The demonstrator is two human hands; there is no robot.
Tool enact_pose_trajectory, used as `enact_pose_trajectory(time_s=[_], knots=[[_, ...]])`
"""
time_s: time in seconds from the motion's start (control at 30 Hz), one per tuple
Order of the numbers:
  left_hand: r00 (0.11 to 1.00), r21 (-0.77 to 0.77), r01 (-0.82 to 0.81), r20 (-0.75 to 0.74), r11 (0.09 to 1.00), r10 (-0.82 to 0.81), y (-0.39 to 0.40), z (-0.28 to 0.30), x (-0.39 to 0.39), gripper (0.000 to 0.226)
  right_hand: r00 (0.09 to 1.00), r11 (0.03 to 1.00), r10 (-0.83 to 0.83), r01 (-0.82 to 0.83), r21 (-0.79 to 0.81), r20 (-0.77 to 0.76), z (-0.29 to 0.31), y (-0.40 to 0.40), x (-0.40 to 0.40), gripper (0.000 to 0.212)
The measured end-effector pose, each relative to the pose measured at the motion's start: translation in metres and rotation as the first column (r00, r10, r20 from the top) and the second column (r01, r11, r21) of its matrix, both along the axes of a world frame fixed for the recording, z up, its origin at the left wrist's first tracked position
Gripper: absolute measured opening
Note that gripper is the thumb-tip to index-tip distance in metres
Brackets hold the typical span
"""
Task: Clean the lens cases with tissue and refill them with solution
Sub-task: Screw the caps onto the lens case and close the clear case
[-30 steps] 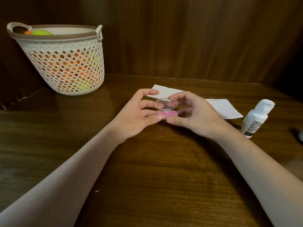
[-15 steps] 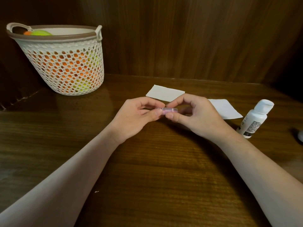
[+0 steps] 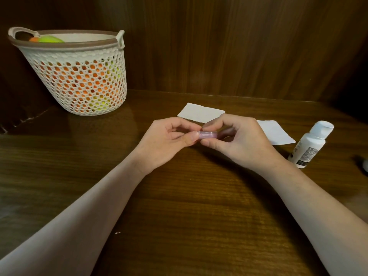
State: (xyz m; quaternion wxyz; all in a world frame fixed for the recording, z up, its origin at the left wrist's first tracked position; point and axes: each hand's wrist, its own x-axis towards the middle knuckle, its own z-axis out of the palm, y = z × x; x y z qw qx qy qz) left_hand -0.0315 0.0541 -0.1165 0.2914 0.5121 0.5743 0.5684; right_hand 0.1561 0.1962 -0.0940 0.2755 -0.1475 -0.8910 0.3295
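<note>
A small pink lens case (image 3: 207,134) with a clear lid is pinched between both hands above the middle of the wooden table (image 3: 179,216). Its lid is down. My left hand (image 3: 169,142) holds its left end with thumb and fingers. My right hand (image 3: 239,140) pinches its right end, index finger on top and thumb underneath. Two white tissues lie behind the hands: one (image 3: 201,112) at the centre back, another (image 3: 275,132) to the right. A white solution bottle (image 3: 310,146) with a closed cap stands at the right.
A white perforated basket (image 3: 79,76) holding orange and yellow-green items stands at the back left. Dark wood panelling closes off the back. A small dark object (image 3: 364,163) shows at the right edge.
The case's clear lid stood open one second ago; it is now down on the pink base, pressed between both hands. The hands have drawn closer together.
</note>
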Motion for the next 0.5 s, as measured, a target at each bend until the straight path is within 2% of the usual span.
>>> enact_pose_trajectory(time_s=[0.1, 0.23, 0.37, 0.5], knots=[[0.996, -0.03, -0.021, -0.084, 0.999, 0.019, -0.001, 0.002, -0.001, 0.025, 0.997, 0.996, 0.05, -0.045, -0.073, 0.066, 0.002, 0.003, 0.002, 0.017], [0.976, -0.118, -0.026, -0.217, 0.993, 0.0, -0.004, 0.004, -0.005, 0.029, 0.986, 0.99, 0.082, -0.064, -0.122, 0.142, 0.002, 0.007, 0.004, 0.03], [0.892, -0.162, -0.063, -0.451, 0.985, -0.017, -0.006, 0.006, -0.005, 0.03, 0.962, 0.996, 0.083, -0.087, 0.005, 0.259, 0.0, 0.01, 0.003, 0.036], [0.862, -0.212, -0.064, -0.505, 0.975, -0.053, -0.007, 0.004, -0.006, 0.03, 0.95, 0.996, 0.075, -0.086, 0.022, 0.304, -0.004, 0.013, 0.002, 0.034]])
